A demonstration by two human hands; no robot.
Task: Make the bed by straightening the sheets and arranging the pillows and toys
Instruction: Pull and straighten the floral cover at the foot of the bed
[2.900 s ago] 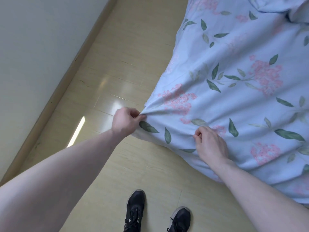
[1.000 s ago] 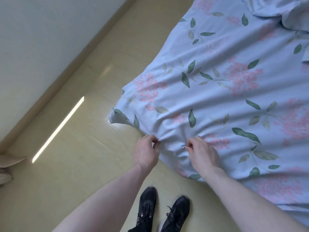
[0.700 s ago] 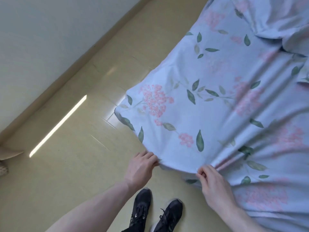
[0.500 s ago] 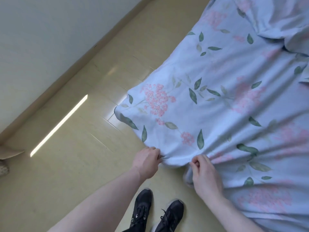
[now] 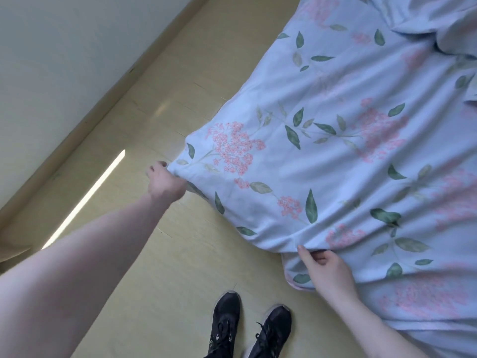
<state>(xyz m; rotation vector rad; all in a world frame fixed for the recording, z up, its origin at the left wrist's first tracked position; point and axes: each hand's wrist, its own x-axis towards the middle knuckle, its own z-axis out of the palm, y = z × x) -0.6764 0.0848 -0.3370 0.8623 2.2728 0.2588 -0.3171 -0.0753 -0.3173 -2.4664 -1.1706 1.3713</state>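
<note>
Black shoes (image 5: 249,329) at the bottom of the view, planted on the pale yellow floor (image 5: 165,285), toes pointing up toward the bed. Just above them, the right hand (image 5: 325,273) has the lower edge of the sheet (image 5: 335,161), fingers (image 5: 305,254) and thumb pinching a fold of the blue fabric where it bunches. Out to the left, well apart from it, the left hand (image 5: 165,180) is clenched on the sheet's corner, arm stretched long, the cloth running from that grip across to the other one. Pink flower clusters and green leaves all over the sheet, and it spreads away up and to the right, with ripples near the right hand. Far top right, a rumpled fold of the same fabric (image 5: 438,24) lies heaped. Off to the left, a strip of light (image 5: 85,197) on the floor, then the baseboard (image 5: 103,104) and wall (image 5: 56,52).
</note>
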